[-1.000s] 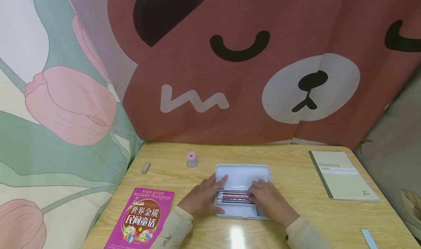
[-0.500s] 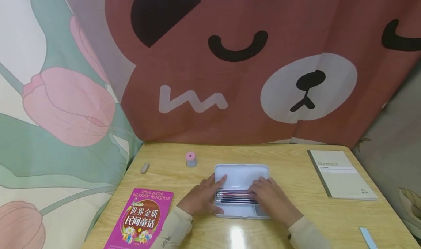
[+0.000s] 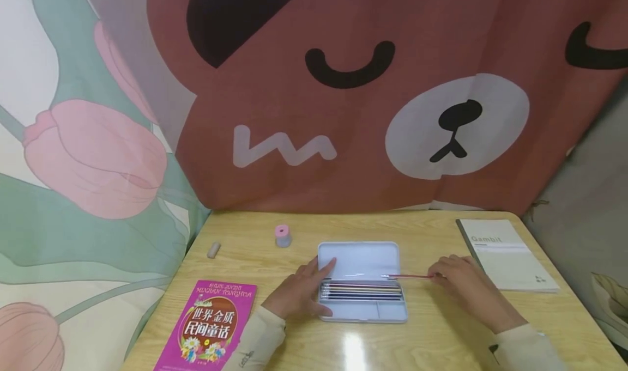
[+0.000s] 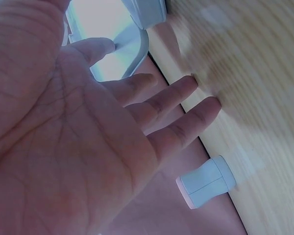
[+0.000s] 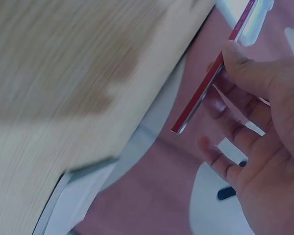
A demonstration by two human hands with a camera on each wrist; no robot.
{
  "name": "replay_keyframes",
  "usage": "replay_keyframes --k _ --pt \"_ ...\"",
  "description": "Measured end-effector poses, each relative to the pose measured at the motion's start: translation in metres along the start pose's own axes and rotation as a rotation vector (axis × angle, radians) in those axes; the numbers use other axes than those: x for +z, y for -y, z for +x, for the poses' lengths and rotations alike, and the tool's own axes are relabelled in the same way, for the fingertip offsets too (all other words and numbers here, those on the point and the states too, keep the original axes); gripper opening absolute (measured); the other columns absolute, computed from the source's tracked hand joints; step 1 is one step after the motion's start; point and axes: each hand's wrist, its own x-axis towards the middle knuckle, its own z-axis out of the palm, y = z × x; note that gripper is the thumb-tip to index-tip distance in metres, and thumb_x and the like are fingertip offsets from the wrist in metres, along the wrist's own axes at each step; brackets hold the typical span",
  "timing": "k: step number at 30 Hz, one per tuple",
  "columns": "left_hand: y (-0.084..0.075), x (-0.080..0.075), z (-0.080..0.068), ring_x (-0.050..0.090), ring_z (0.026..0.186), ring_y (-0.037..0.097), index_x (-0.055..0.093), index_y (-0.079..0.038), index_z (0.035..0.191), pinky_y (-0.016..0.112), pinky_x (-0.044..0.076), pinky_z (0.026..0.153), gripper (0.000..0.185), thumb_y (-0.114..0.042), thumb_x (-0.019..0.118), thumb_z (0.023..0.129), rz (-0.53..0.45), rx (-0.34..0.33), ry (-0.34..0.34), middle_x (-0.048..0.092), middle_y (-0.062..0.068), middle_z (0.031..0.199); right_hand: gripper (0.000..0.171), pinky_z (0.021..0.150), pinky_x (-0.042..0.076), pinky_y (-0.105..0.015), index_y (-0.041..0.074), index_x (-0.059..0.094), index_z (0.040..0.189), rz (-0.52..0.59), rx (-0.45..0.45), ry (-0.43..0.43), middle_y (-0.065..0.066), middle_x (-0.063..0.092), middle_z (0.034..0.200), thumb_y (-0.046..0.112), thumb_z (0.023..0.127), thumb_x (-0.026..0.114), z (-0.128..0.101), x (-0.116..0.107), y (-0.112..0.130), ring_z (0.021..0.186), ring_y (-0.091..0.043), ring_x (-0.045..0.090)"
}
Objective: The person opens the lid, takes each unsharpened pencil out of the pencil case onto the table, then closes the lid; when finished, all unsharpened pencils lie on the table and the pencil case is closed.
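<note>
A white pencil case (image 3: 360, 259) lies open on the table, several pencils (image 3: 360, 292) side by side in its middle tray. My left hand (image 3: 299, 292) rests at its left side, index finger over the lid's edge and thumb by the front left corner. The left wrist view shows this hand's fingers spread and fairly straight. Right of the case, my right hand (image 3: 471, 286) pinches a red pencil (image 5: 201, 93) between thumb and fingers. In the head view, the pencil lies nearly level, its far end overlapping the case's right side.
A pink-topped sharpener-like piece (image 3: 282, 236) and a small eraser-like block (image 3: 213, 250) stand at the back left. A magenta book (image 3: 208, 322) lies front left. The "Gambit" notebook (image 3: 510, 256) is at the back right, near the right hand. A printed curtain (image 3: 275, 186) hangs behind the table.
My right hand has moved from inside the case out to the right, lifting the red pencil from the tray. The left hand has stayed at the case.
</note>
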Motion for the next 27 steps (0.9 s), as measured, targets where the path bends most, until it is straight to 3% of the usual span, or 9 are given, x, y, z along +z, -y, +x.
replay_keyframes --k 6,11,20,27 --pt "0.000 -0.001 0.000 0.046 0.154 0.041 0.027 -0.024 0.177 0.061 0.047 0.122 0.116 -0.041 0.096 0.085 0.002 -0.002 0.007 0.024 0.020 0.182 0.040 0.076 0.050 -0.041 0.032 0.077 0.093 -0.030 0.008 -0.001 0.022 0.069 0.088 0.007 0.072 0.099 -0.033 -0.008 -0.024 0.083 -0.004 0.064" --pt "-0.002 -0.001 0.000 0.047 0.153 0.041 0.027 -0.025 0.177 0.060 0.048 0.122 0.116 -0.040 0.096 0.085 0.010 -0.007 0.008 0.024 0.020 0.182 0.036 0.073 0.052 -0.039 0.033 0.077 0.090 -0.015 0.018 0.029 0.023 0.069 0.085 0.008 0.073 0.098 -0.051 -0.004 -0.031 0.079 0.002 0.063" --pt "-0.003 -0.004 -0.001 0.047 0.152 0.041 0.027 -0.023 0.177 0.060 0.048 0.121 0.115 -0.039 0.096 0.086 -0.008 0.000 0.014 0.023 0.020 0.183 0.033 0.079 0.054 -0.043 0.036 0.076 0.088 -0.002 0.092 0.134 0.026 0.067 0.086 0.010 0.079 0.094 -0.060 0.002 -0.028 0.083 0.000 0.062" --pt "-0.003 -0.005 -0.002 0.049 0.150 0.042 0.029 -0.020 0.177 0.062 0.049 0.120 0.115 -0.039 0.096 0.085 -0.005 0.020 0.009 0.025 0.022 0.181 0.037 0.074 0.050 -0.036 0.035 0.072 0.088 0.009 0.089 0.084 0.026 0.063 0.087 0.010 0.076 0.097 -0.064 0.004 -0.026 0.082 0.003 0.060"
